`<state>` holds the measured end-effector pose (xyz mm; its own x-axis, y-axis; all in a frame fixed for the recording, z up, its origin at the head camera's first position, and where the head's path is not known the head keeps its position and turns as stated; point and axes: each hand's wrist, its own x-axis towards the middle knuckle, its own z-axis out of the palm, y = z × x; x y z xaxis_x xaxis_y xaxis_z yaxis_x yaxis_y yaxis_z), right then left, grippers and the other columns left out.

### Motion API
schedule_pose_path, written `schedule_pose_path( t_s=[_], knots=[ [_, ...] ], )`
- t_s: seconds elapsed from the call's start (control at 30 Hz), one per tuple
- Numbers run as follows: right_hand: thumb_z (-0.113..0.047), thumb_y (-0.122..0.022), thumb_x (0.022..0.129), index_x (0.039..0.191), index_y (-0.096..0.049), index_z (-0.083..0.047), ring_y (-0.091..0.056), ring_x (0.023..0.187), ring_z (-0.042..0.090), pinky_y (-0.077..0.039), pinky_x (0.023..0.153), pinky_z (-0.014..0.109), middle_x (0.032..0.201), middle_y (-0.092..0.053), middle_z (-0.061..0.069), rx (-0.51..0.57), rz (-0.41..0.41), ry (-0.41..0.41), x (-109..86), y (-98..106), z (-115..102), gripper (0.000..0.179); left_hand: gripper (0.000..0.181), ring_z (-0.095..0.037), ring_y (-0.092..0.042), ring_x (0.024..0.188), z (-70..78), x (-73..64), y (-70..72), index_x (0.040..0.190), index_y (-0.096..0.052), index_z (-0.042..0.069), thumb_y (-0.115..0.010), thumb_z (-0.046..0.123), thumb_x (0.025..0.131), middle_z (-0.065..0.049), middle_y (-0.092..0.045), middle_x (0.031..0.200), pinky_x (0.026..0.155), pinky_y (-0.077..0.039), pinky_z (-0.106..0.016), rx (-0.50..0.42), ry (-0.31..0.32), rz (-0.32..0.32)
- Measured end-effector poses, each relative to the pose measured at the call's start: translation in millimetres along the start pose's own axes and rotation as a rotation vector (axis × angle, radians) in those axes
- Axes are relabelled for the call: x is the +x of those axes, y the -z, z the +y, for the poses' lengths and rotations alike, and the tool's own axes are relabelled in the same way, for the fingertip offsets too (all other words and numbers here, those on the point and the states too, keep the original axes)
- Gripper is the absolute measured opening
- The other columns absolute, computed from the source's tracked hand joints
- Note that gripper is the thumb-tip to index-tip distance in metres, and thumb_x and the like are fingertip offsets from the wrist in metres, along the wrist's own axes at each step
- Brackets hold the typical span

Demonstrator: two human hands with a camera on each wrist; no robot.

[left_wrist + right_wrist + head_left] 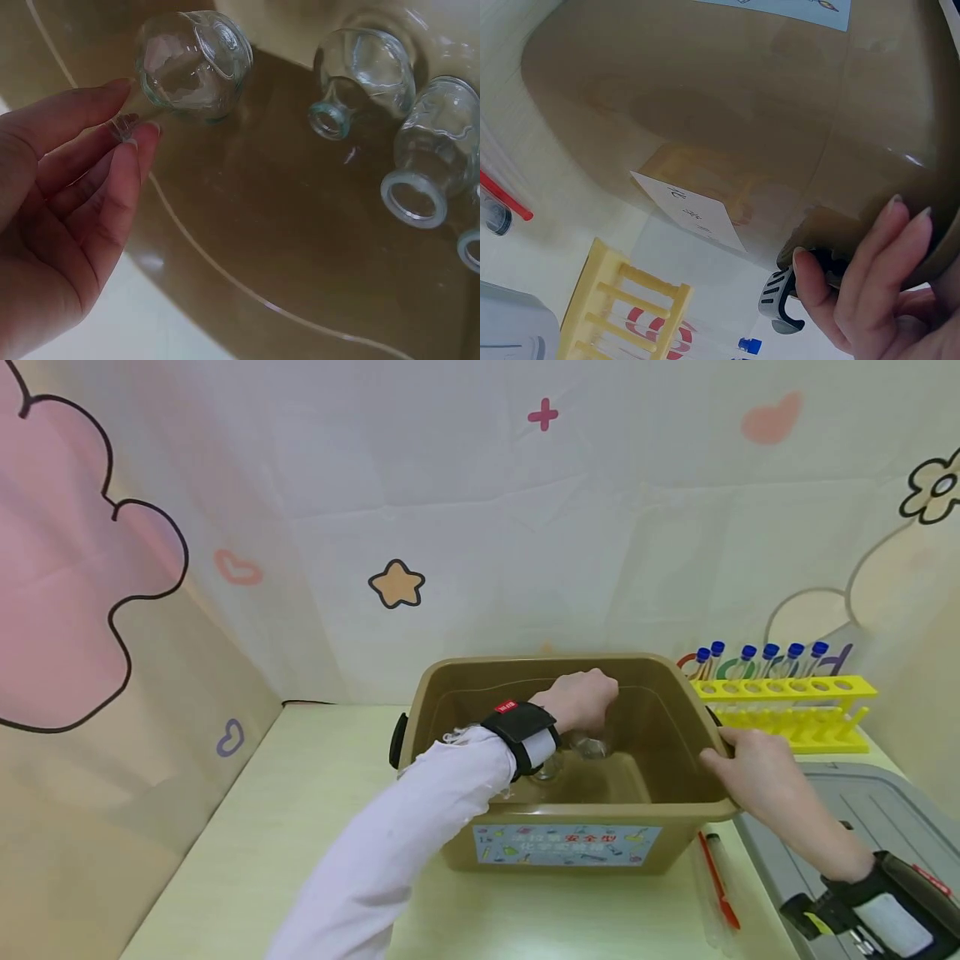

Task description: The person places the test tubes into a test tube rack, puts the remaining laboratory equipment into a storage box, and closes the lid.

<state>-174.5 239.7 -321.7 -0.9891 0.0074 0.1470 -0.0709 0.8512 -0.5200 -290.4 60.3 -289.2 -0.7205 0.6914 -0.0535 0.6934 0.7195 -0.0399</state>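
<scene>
Head view: your left hand is inside the bin, right of centre. Left wrist: it pinches the flask by its neck, fingertips nearly together, upper left; bottles lie upper right. Right wrist: your right hand grips the bin's rim, lower right.

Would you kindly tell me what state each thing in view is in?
Brown bin: upright, open-topped.
Round glass flask: inside the bin, held by its neck.
Other glass bottles: in the bin, mouths open.
Left hand: pinching the flask's neck.
Right hand: gripping the bin's edge.
Yellow rack: upright.
Test tubes: blue-capped, standing in the rack.
Gray lid: lying flat beside the bin.
Red stick: lying flat.
</scene>
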Motion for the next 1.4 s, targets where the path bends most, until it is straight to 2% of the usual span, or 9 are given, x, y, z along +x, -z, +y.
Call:
schedule_pose_path(
  t_s=[0.17,0.3,0.53,0.7,0.9,1.1,1.4],
  knots=[
    [-0.011,-0.048,0.092,0.113,-0.045,0.020,-0.055,0.055,0.023,-0.043,0.042,0.031,0.076,-0.058,0.025,0.004,-0.002,0.002,0.1,1,1,0.038,0.019,-0.010,-0.036,0.060,0.4,6.5,-10.9,0.065,-0.045,0.012,-0.054,0.004,0.079,0.003,-0.040,0.071,0.048,-0.032,-0.027,0.028,-0.002,-0.007],
    [-0.012,-0.047,0.092,0.113,-0.046,0.020,-0.054,0.053,0.022,-0.042,0.041,0.032,0.074,-0.058,0.024,-0.002,0.004,0.004,0.4,1,2,0.038,0.016,-0.010,-0.043,0.063,0.8,11.5,-16.8,0.066,-0.051,0.013,-0.056,0.003,0.079,0.003,-0.046,0.075,0.050,-0.036,-0.028,0.050,0.003,-0.019],
    [-0.012,-0.047,0.092,0.115,-0.044,0.021,-0.050,0.048,0.018,-0.036,0.038,0.030,0.071,-0.057,0.019,-0.021,-0.002,0.002,-0.7,0,0,0.041,0.007,-0.012,-0.052,0.072,-1.6,17.0,-27.8,0.081,-0.061,0.014,-0.061,0.007,0.078,0.001,-0.056,0.090,0.057,-0.044,-0.032,0.098,0.005,-0.026],
    [-0.013,-0.047,0.092,0.118,-0.040,0.023,-0.052,0.051,0.020,-0.039,0.040,0.032,0.075,-0.057,0.024,-0.021,-0.025,-0.015,0.8,2,0,0.045,0.008,-0.011,-0.052,0.070,-3.8,20.4,-34.9,0.083,-0.061,0.014,-0.060,0.008,0.078,0.002,-0.056,0.087,0.058,-0.044,-0.031,0.118,-0.002,-0.024],
    [-0.015,-0.047,0.092,0.119,-0.038,0.024,-0.051,0.050,0.019,-0.039,0.040,0.032,0.074,-0.056,0.024,-0.018,-0.039,-0.023,2.0,4,0,0.048,0.008,-0.011,-0.050,0.071,-5.1,23.8,-38.9,0.084,-0.060,0.015,-0.062,0.009,0.078,0.002,-0.055,0.089,0.058,-0.044,-0.031,0.137,0.003,-0.045],
    [-0.015,-0.047,0.092,0.119,-0.038,0.023,-0.050,0.047,0.018,-0.036,0.038,0.030,0.072,-0.056,0.022,-0.017,-0.029,-0.018,1.5,3,0,0.047,0.008,-0.011,-0.051,0.067,-5.7,25.2,-41.8,0.079,-0.061,0.016,-0.065,0.011,0.075,0.005,-0.055,0.082,0.055,-0.043,-0.032,0.124,0.016,-0.059],
    [-0.017,-0.047,0.092,0.121,-0.035,0.024,-0.050,0.048,0.018,-0.036,0.038,0.030,0.077,-0.056,0.026,-0.028,-0.038,-0.027,1.3,4,0,0.052,0.011,-0.011,-0.051,0.070,-5.2,26.5,-44.8,0.084,-0.062,0.017,-0.063,0.010,0.076,0.003,-0.055,0.092,0.056,-0.044,-0.032,0.154,0.000,-0.077]
  ],
)
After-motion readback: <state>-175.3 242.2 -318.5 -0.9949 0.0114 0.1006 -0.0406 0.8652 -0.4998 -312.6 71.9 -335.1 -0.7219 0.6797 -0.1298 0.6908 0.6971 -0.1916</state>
